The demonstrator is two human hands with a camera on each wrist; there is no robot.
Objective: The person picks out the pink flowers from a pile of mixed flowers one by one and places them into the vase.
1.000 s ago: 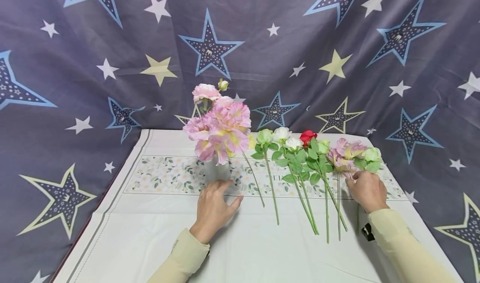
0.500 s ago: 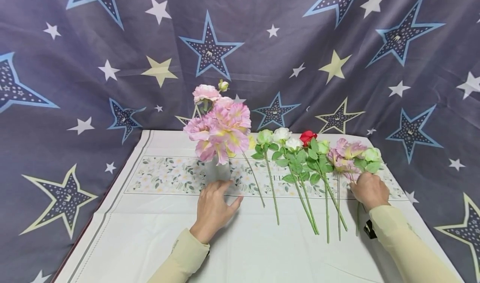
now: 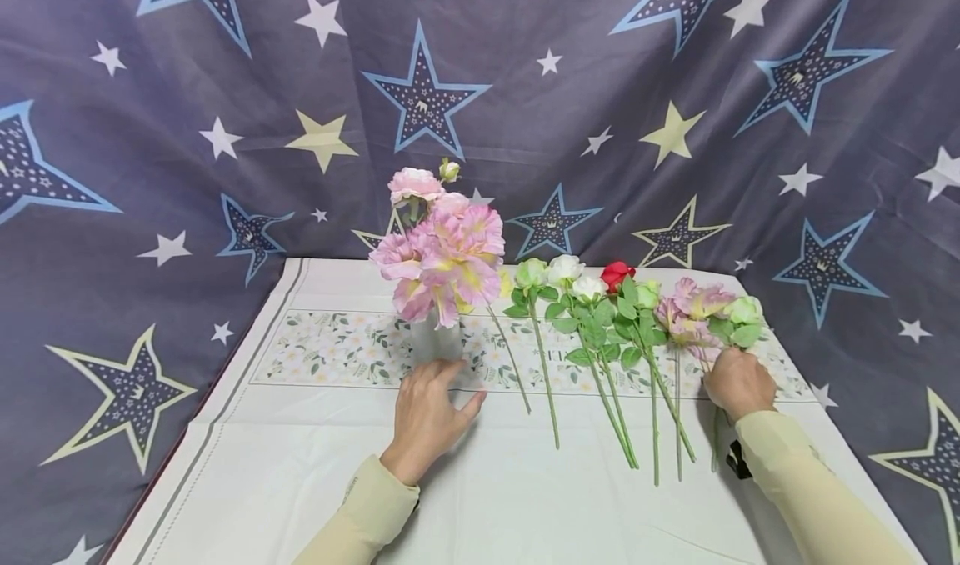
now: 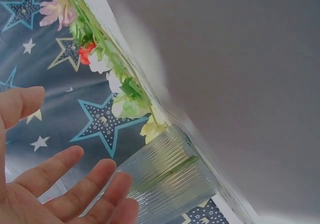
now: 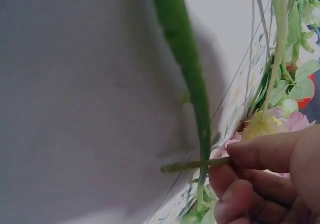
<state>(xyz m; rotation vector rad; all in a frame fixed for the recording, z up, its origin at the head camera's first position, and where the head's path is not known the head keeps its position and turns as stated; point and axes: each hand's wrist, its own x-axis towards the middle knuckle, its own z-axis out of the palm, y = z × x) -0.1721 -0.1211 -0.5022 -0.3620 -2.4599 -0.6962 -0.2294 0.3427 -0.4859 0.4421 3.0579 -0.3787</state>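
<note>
Slightly rightward of a second ago, the right hand [image 3: 741,382] pinches a thin stem [image 5: 192,166] between thumb and finger, at the table's [image 3: 570,507] right end, just below the green rose [image 3: 742,309]. Unmoved, the left hand [image 3: 431,415] spreads loosely beside the glass vase [image 4: 165,179], which holds pink flowers [image 3: 453,252].
</note>
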